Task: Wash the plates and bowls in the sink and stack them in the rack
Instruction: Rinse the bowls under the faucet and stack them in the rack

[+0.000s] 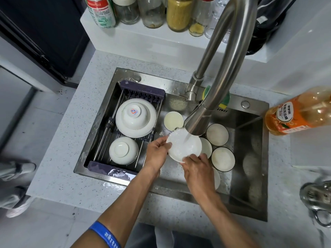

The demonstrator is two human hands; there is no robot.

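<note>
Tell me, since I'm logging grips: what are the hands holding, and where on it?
Both hold one white dish under the faucet's water: left hand grips its left rim, right hand its near rim.

From my feed, little print resolves. The orange detergent bottle (300, 111) on the counter right of the sink carries a white label with Chinese characters, too blurred for me to make out. An upturned bowl (134, 113) in the drying rack (143, 93) shows a red-and-blue maker's mark on its base, unreadable. The green-and-white bottle (101, 11) on the back shelf has small illegible print. The blue wristband (107, 235) bears pale lettering I cannot decipher.
</note>
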